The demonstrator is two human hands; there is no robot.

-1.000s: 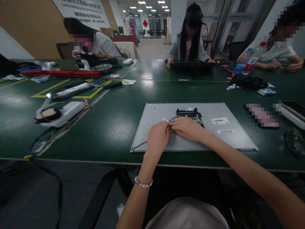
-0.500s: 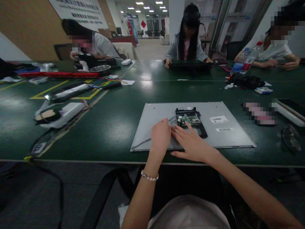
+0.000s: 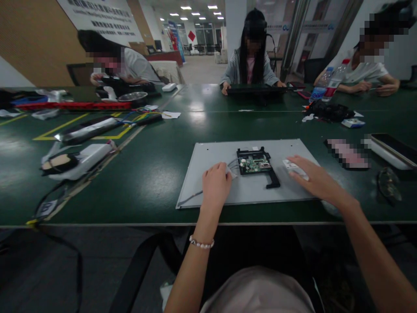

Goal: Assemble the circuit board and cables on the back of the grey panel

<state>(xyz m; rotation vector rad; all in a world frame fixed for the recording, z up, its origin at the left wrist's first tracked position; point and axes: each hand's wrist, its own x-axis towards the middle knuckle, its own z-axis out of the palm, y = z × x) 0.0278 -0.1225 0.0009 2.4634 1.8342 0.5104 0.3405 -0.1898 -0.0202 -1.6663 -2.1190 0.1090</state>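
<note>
A flat light-grey panel (image 3: 211,152) lies on the green table in front of me. On it sits a black plastic bracket (image 3: 274,179) with a green circuit board (image 3: 254,164). Left of the board, my left hand (image 3: 215,184) is closed around a grey cable (image 3: 192,198), whose thin leads run up to the board. A whitish bit shows at its fingertips, too small to name. My right hand (image 3: 314,180) is over the panel's right part, fingers stretched out beside a white label (image 3: 288,164) that it partly covers. Nothing shows in its grasp.
At right lie a pink item (image 3: 348,153), a phone-like slab (image 3: 394,150) and glasses (image 3: 389,184). Bottles (image 3: 335,80) and a black bundle (image 3: 330,111) stand farther back. A white device (image 3: 81,160) with cables lies left. Several people sit across the table.
My right hand has moved right, off the bracket and away from my left hand, to the panel's label side. My left hand stays on the cable. The view has shifted slightly.
</note>
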